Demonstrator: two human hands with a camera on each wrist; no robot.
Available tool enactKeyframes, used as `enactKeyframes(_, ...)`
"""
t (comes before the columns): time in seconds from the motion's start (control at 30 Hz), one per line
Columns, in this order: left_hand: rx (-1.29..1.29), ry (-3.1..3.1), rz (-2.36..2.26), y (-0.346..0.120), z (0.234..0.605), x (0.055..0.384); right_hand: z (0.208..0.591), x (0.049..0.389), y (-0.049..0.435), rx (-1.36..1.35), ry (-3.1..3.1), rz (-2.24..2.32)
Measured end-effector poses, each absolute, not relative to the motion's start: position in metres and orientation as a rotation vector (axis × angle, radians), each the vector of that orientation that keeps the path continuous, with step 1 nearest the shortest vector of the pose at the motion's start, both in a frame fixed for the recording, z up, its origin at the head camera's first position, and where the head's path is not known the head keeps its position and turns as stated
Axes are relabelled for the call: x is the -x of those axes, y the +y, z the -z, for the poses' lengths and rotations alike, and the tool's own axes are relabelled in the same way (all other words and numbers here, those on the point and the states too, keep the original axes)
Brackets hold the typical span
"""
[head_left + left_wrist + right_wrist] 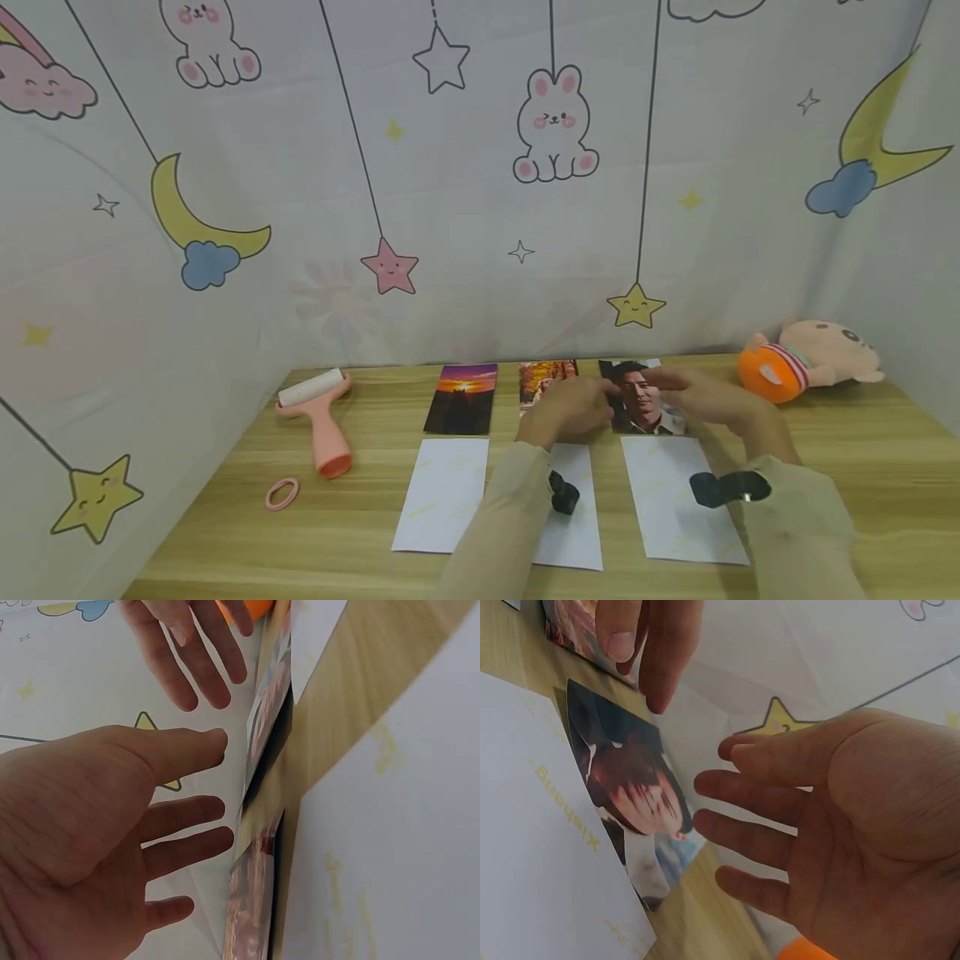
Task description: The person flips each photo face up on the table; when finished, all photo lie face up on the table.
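A portrait photo (641,404) lies at the right end of a row of photos on the wooden table. My left hand (573,407) hovers at its left edge and partly covers the autumn-coloured photo (536,385) in the middle. My right hand (708,396) is over the portrait's right side. In the left wrist view my left hand (90,832) has its fingers extended, with nothing in them. The right wrist view shows my right hand (840,817) with loosely straight fingers and an empty palm, beside the portrait photo (641,799).
A sunset photo (461,400) is leftmost in the row. White sheets (442,493) with faint yellow print lie in front of the photos. At left are a pink-handled roller (322,421) and a pink ring (282,494). A plush toy (810,362) lies at the back right, against the patterned cloth.
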State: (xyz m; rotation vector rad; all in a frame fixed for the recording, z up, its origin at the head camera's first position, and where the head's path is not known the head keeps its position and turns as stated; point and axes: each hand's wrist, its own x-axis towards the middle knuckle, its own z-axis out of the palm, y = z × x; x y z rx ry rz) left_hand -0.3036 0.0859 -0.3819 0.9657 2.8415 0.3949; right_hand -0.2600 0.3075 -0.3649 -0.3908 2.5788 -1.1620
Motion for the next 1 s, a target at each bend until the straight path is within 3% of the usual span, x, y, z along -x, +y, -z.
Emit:
enactKeyframes(0.33,-1.048,2.797,-0.505,0.07,0.363,0.304,0.357,0.262,0.293,0.57,2.584,1.246)
enactKeyframes(1.0,-1.132,2.774,-0.585,0.029,0.324,0.293,0.334,0.258,0.248,0.629,2.648,1.163)
